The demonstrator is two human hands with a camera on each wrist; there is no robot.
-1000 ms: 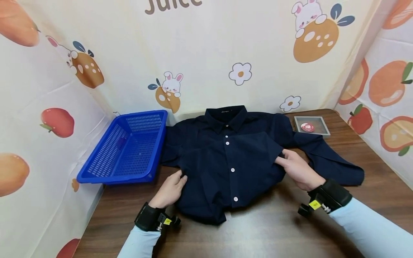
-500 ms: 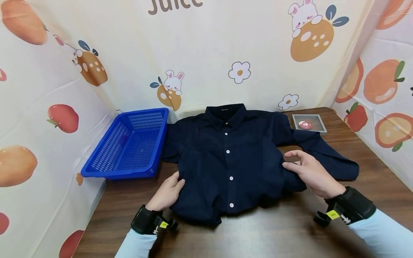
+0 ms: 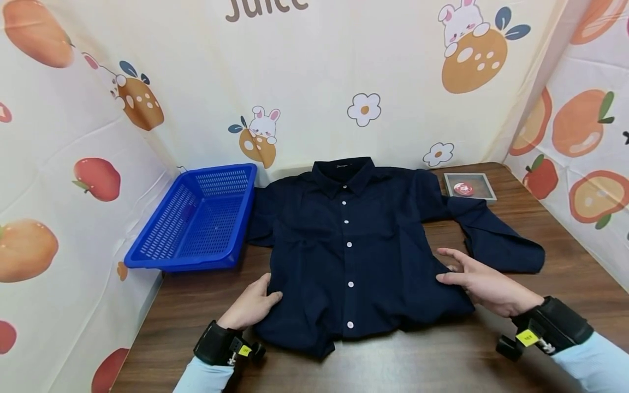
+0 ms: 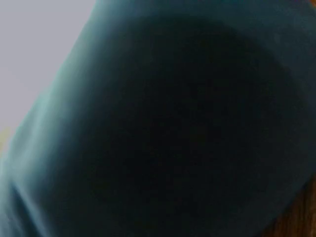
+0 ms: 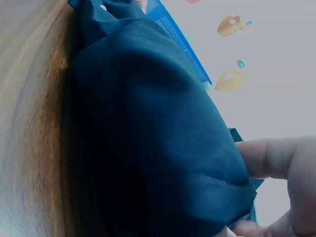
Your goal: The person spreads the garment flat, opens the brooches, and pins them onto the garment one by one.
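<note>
A dark navy button-up shirt (image 3: pixel 373 245) lies front up on a wooden worktop (image 3: pixel 393 365), its long axis running away from the person, collar (image 3: pixel 361 181) toward the printed backdrop (image 3: pixel 314 65), rumpled hem nearest. One sleeve (image 3: pixel 501 237) angles out to the right. The left hand (image 3: pixel 249 307) pinches one side edge, thumb on top; the right hand (image 3: pixel 486 284) pinches the opposite side, index finger extended. A blue basket (image 3: pixel 187 263) stands at left.

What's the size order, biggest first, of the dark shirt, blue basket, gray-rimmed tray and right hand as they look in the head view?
1. Dark shirt
2. Blue basket
3. Right hand, nearer the camera than the tray
4. Gray-rimmed tray
</note>
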